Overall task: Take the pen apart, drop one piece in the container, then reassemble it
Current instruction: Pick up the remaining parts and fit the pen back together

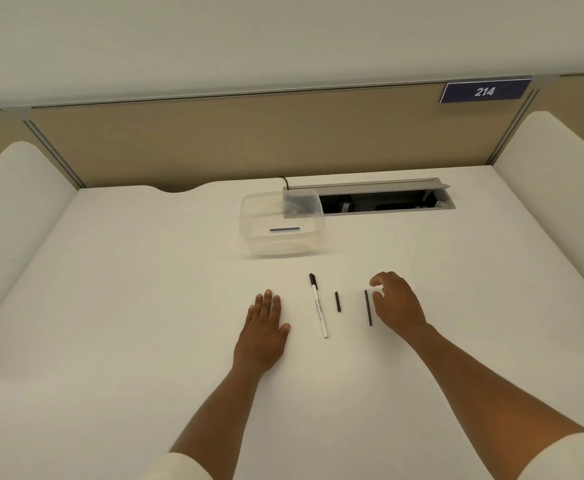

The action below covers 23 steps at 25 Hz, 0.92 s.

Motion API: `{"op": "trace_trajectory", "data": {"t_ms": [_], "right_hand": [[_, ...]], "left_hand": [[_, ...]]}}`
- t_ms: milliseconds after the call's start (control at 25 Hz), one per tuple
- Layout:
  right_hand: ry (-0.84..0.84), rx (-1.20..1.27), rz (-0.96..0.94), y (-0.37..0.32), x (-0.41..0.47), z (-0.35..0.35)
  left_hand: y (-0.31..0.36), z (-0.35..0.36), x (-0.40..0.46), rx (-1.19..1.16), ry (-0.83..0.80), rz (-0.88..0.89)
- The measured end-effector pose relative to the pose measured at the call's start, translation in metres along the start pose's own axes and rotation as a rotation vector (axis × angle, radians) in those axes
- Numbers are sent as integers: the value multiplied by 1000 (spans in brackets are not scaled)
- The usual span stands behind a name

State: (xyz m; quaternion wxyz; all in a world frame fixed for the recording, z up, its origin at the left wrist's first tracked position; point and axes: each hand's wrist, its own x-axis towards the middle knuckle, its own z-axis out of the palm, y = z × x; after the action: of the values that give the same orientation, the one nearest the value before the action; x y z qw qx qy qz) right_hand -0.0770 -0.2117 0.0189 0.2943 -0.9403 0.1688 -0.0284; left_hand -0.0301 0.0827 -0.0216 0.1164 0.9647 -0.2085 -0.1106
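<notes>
The left hand (265,323) lies flat and open on the white desk (127,306), holding nothing. Right of it lie the white pen barrel (319,308), a short black piece (337,302) and a long black rod (368,308), with the clear container (281,223) farther back. The right hand (398,299) hovers just right of the rod, fingers loosely curled and empty.

2 bare forearms enter from the bottom of the frame, each running up to a hand: the left hand (264,323) in the lower middle and the right hand (398,301) to the right of centre. Both forearms are uncovered from the wrist down to near the elbow, with no watch, ring or band visible. At the bottom edge, 2 pale cream sleeve (186,467) cuffs show, 1 at lower left of centre and 1 in the lower right corner, plain and unmarked.
</notes>
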Motion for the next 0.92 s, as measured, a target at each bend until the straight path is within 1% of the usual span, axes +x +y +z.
{"op": "trace_trajectory", "data": {"t_ms": [160, 320, 680, 920], "right_hand": [[-51, -15, 46, 13, -21, 6], [-52, -49, 67, 23, -39, 10], [-70, -35, 53, 28, -47, 7], [-75, -42, 52, 27, -45, 3]], "left_hand": [[8, 3, -8, 7, -6, -15], [13, -1, -7, 5, -28, -13], [42, -12, -2, 65, -24, 65], [54, -21, 8, 109, 1, 182]]}}
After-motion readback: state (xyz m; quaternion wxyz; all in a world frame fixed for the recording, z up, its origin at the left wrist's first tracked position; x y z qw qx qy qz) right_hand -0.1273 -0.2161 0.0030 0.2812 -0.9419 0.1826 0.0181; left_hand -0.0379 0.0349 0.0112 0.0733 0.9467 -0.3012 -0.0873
